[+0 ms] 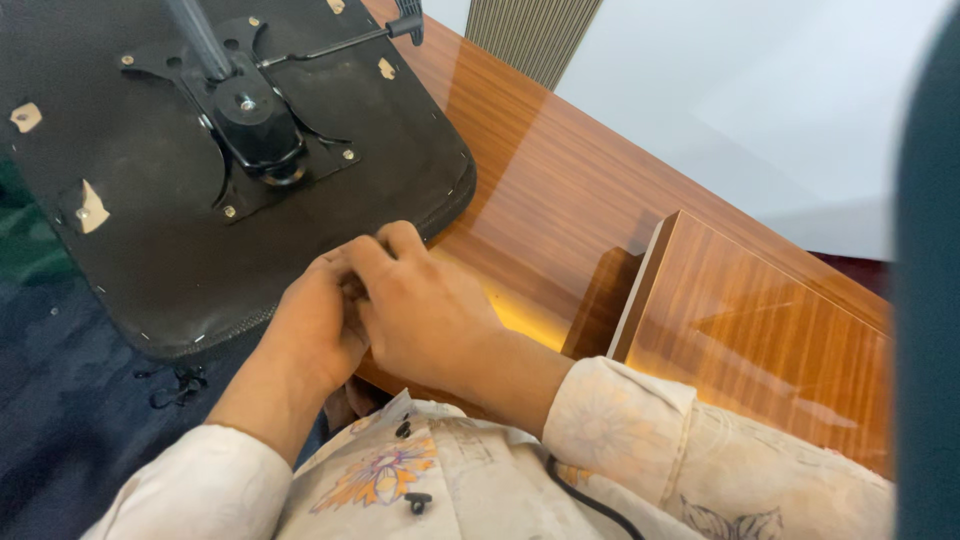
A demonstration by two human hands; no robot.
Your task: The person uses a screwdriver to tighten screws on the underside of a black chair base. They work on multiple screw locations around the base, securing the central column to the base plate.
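Note:
An upturned black chair seat (pixel 150 250) lies with its underside up, partly on the glossy wooden desk (pixel 560 180). A black metal mounting plate (pixel 255 120) with a lever (pixel 400 25) is screwed to it. My left hand (pixel 315 325) and my right hand (pixel 420 310) are pressed together at the seat's near edge. The fingers of both curl around something small that stays hidden between them. The right hand lies over the left.
A raised wooden panel (pixel 760 330) stands on the desk at the right. A ribbed grey panel (pixel 530 35) rises behind the desk. Dark blue floor (pixel 60 400) lies at the left. A black cable (pixel 590 500) runs over my patterned shirt.

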